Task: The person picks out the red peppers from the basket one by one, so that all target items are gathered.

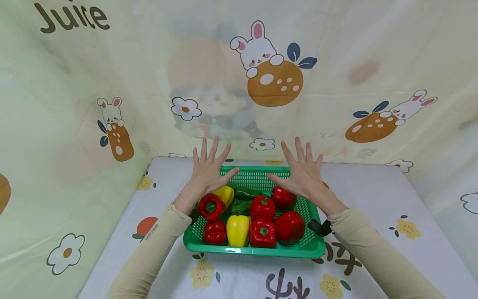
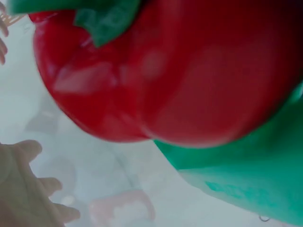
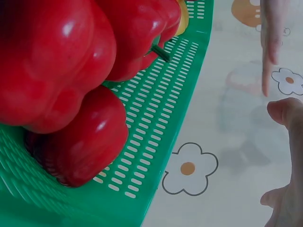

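A green plastic basket (image 1: 254,251) with slotted sides stands on the table, holding several bell peppers. Among them are red peppers (image 1: 289,226), a yellow pepper (image 1: 237,231) at the front, another yellow one (image 1: 225,195) at the left, and long green peppers (image 1: 247,193) toward the back. Above the basket's left back part my left hand (image 1: 208,171) is raised with fingers spread, holding nothing. My right hand (image 1: 304,176) mirrors it over the right side, fingers spread and bare of any object. A red pepper (image 2: 156,80) fills much of the left wrist view.
A white patterned cloth (image 1: 373,187) covers the table. Behind it hangs a pale curtain (image 1: 328,25) printed with rabbits and flowers, continuing around both sides. Dark wrist straps (image 1: 319,227) lie close to the basket's side rims.
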Demonstrator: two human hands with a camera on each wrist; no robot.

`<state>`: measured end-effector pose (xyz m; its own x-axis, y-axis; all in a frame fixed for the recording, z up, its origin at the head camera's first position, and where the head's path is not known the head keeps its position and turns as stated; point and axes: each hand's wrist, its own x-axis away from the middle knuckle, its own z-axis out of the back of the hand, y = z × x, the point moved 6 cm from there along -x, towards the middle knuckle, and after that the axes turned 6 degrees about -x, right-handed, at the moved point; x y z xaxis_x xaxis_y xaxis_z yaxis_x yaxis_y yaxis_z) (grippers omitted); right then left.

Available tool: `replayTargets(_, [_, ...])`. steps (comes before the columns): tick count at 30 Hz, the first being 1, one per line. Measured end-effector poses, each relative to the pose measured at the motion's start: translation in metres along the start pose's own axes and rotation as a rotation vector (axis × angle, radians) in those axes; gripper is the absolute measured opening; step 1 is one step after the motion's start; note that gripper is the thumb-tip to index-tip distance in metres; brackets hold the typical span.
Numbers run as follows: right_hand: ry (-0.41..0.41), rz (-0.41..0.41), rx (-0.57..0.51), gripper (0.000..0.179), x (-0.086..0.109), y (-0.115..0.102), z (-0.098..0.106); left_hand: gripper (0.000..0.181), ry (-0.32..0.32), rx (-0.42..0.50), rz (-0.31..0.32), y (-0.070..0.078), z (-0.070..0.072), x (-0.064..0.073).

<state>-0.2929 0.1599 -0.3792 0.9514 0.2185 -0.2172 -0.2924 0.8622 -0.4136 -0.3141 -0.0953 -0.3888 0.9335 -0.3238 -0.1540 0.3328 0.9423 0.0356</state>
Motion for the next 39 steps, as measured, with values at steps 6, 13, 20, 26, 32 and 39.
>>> replayTargets(6, [-0.005,0.003,0.009,0.105,-0.001,-0.005,0.000,0.080,-0.004,0.000,0.006,-0.004,0.000,0.002])
replayTargets(13, [-0.029,-0.020,0.016,0.105,0.003,-0.002,-0.002,0.081,-0.010,0.005,-0.012,-0.008,0.002,0.004])
replayTargets(20, [-0.041,-0.020,0.008,0.106,0.004,0.002,-0.005,0.081,-0.008,0.004,-0.003,-0.019,0.005,0.010])
replayTargets(26, [-0.061,-0.021,0.009,0.107,0.003,0.001,-0.010,0.080,-0.007,0.019,0.001,-0.027,0.003,0.015])
replayTargets(32, [-0.081,-0.025,-0.003,0.106,0.005,0.000,-0.011,0.078,0.012,0.044,-0.006,-0.036,0.000,0.020])
replayTargets(39, [-0.094,-0.008,-0.017,0.099,0.004,0.000,-0.010,0.076,0.036,0.081,-0.019,-0.046,-0.006,0.024])
